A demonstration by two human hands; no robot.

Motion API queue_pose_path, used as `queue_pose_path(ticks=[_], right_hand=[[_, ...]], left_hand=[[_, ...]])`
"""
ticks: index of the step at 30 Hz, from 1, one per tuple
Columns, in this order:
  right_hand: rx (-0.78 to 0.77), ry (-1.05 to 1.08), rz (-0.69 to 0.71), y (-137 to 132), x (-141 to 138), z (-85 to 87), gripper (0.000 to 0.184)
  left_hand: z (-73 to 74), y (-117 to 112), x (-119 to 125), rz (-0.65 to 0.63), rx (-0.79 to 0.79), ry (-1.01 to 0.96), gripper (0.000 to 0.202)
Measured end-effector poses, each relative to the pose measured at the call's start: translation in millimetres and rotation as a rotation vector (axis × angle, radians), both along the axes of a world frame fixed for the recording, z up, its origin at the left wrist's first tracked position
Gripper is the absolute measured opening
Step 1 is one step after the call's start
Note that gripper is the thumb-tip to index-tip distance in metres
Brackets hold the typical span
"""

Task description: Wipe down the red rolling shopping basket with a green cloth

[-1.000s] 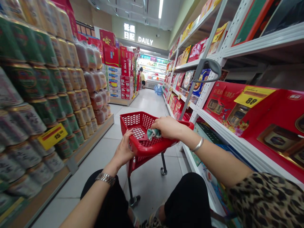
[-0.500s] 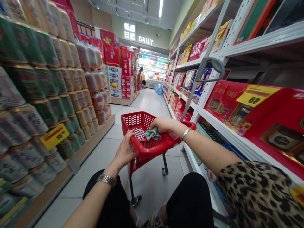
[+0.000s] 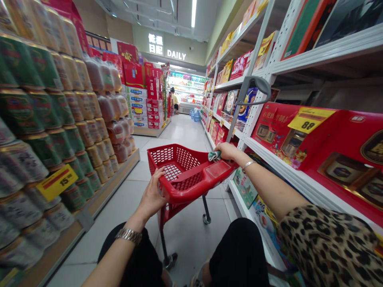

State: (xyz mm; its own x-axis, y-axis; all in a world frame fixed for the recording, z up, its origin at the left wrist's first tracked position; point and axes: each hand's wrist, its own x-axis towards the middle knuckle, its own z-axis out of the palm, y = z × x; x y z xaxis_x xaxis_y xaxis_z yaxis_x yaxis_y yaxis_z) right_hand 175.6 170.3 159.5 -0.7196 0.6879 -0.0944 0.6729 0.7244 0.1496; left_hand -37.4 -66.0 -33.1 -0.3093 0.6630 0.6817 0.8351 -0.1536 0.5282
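A red plastic shopping basket cart (image 3: 191, 191) on dark legs with casters stands in front of my knees. My left hand (image 3: 153, 195) is wrapped over its near left rim, thumb on the outside. In my right hand (image 3: 226, 152) is a bunched green-and-white cloth (image 3: 214, 156), pressed to the rim at the right side near the handle post. The grey handle (image 3: 254, 93) rises on its pole above that corner. Inside the basket nothing but the perforated floor and walls shows.
Shrink-wrapped can packs (image 3: 44, 103) are stacked on a low platform at the left. White shelves (image 3: 269, 71) with red gift boxes (image 3: 323, 143) run close along the right. Farther down the tiled aisle are stacked cartons (image 3: 152, 95), water bottles (image 3: 196, 114) and a person (image 3: 173, 97).
My right hand has carried the cloth from inside the basket's near part to the rim at the right. My left hand keeps its hold on the rim.
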Motion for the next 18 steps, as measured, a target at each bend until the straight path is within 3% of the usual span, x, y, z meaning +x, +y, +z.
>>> queue_pose_path(ticks=[8, 13, 18], right_hand=[[0.061, 0.326, 0.096, -16.0, 31.2, 14.9, 0.043], [-0.044, 0.295, 0.055, -28.7, 42.5, 5.7, 0.027], [-0.015, 0.401, 0.030, -40.8, 46.0, -5.1, 0.026]], left_hand=[[-2.4, 3.5, -0.8, -0.025, 0.009, -0.036, 0.070], [-3.3, 5.2, -4.5, -0.037, 0.009, -0.028, 0.072], [-0.4, 10.5, -11.4, -0.031, -0.032, -0.042, 0.073]])
